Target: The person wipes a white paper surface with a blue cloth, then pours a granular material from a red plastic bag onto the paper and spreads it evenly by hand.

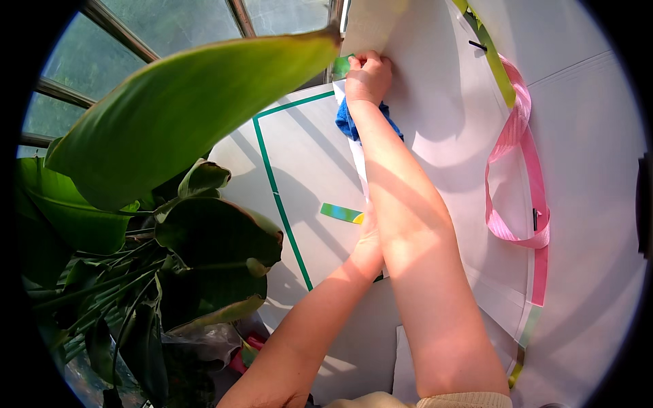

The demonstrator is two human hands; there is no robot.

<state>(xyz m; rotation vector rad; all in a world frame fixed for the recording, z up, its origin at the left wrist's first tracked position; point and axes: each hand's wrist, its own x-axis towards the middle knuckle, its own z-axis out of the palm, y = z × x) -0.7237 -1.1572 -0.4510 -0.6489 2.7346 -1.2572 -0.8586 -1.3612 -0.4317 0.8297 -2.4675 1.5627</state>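
My right hand is stretched forward to the far corner where two white boards meet. Its bunched fingers touch a piece of green patterned tape; whether they pinch it or press on it is unclear. Under my right wrist lies a crumpled blue cloth, partly covered by the forearm. My left hand is against the white panel, with its fingers mostly hidden behind my right forearm. Beside it, a green, blue and yellow tape strip is stuck across the panel.
Large green plant leaves crowd the left side, close to my arms. Window panes stand behind them. A pink ribbon hangs in a loop at the right board's edge. Dark green tape lines the panel.
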